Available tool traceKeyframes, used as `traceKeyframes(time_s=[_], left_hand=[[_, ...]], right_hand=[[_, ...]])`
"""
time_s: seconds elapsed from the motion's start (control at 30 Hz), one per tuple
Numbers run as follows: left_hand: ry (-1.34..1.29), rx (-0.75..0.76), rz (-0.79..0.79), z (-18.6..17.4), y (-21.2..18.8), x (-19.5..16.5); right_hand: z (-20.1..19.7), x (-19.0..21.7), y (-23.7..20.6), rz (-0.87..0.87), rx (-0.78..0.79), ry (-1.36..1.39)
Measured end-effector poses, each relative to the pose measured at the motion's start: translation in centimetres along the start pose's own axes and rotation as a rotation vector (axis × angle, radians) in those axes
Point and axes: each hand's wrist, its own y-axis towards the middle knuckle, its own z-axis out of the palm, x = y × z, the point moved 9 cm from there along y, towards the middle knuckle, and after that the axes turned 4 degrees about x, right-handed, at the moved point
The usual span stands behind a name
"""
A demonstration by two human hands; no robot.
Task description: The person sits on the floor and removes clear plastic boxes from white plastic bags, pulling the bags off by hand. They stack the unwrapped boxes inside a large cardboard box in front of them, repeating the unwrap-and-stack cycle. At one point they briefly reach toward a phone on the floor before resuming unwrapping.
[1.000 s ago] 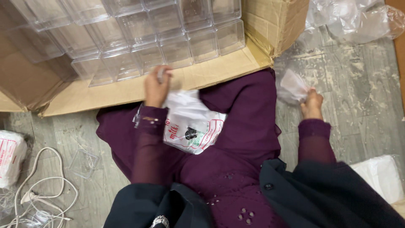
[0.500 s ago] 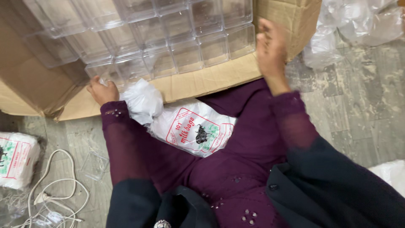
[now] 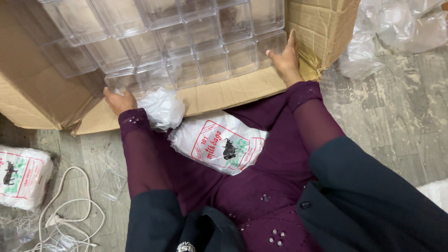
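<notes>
An open cardboard carton point(image 3: 233, 93) lies on its side, packed with rows of clear plastic boxes point(image 3: 186, 42). My left hand point(image 3: 119, 100) rests on the carton flap at the left end of the front row, its fingers against the end box point(image 3: 122, 83). My right hand point(image 3: 284, 58) lies flat, fingers straight, against the rightmost box point(image 3: 270, 44) of that row. A crumpled clear bag point(image 3: 163, 108) sits beside my left wrist. On my purple-clothed lap lies a flat pack of plastic bags point(image 3: 219, 147) with red and green print.
Another printed pack of bags point(image 3: 21, 175) lies on the grey floor at the left, next to a white cord point(image 3: 65, 210) and one loose clear box point(image 3: 111, 183). Crumpled clear plastic point(image 3: 396, 28) is heaped at the top right, beyond the carton.
My left hand has gone from the middle of the flap to the left end of the front row. My right hand has left the floor plastic and reached the row's right end.
</notes>
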Motion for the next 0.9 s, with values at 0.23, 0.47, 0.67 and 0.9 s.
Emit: traceKeyframes(time_s=[0.23,0.47,0.67,0.9], left_hand=[[-0.070,0.100,0.026,-0.7,0.6,0.5],[-0.145,0.055,0.032,-2.1,-0.8,0.9],[-0.244,0.059,0.055,-4.8,-4.5,2.0],[-0.330,0.326,0.449,1.6,-8.2,-5.3]], right_hand=[[-1.0,-0.4,-0.9,0.145,-0.029,-0.156],[-2.4,-0.9,-2.1,0.136,-0.199,-0.169],[-3.3,-0.8,-3.3,0.050,-0.284,-0.173],[1.4,1.7,-6.4,-0.098,-0.180,-0.046]])
